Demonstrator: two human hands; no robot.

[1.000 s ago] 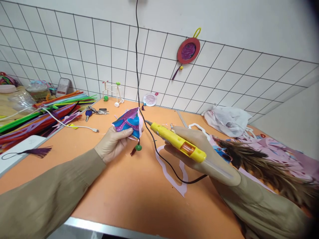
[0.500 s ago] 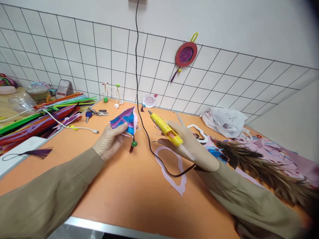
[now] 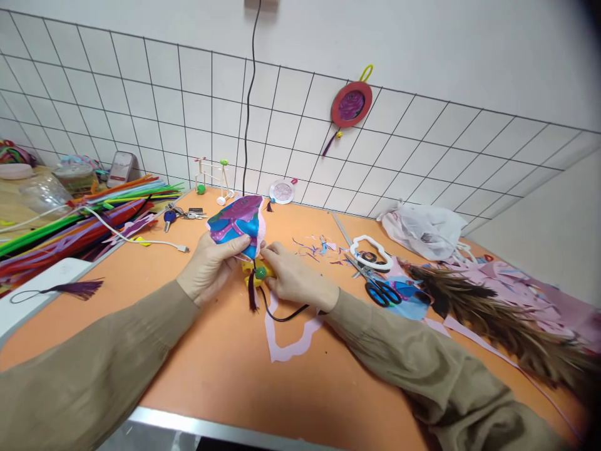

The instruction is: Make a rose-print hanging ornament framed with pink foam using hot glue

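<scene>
My left hand (image 3: 213, 263) pinches a blue and purple craft piece with a pink edge (image 3: 237, 219), thumb on its front. From its lower edge hangs a green bead (image 3: 260, 273) with a dark purple tassel (image 3: 252, 293). My right hand (image 3: 295, 275) is closed around a yellow glue gun (image 3: 248, 270), which sits low behind the craft piece and the bead. The gun's nozzle is hidden behind the piece, so I cannot tell whether it touches. A black cord (image 3: 282, 319) loops below my right hand. Under it lies a pink paper outline (image 3: 286, 354).
Scissors (image 3: 382, 292), a white cloud-shaped frame (image 3: 370, 252) and paper scraps (image 3: 323, 245) lie to the right, near brown feathers (image 3: 469, 307) and a plastic bag (image 3: 422, 228). Left are keys (image 3: 169, 217), a white cable (image 3: 126, 238) and colourful pipe cleaners (image 3: 94, 219). A wire grid (image 3: 211, 119) stands behind.
My right hand has brought the glue gun left and down, behind the craft piece. The piece is now tilted to show more of its front. The scissors have come into sight.
</scene>
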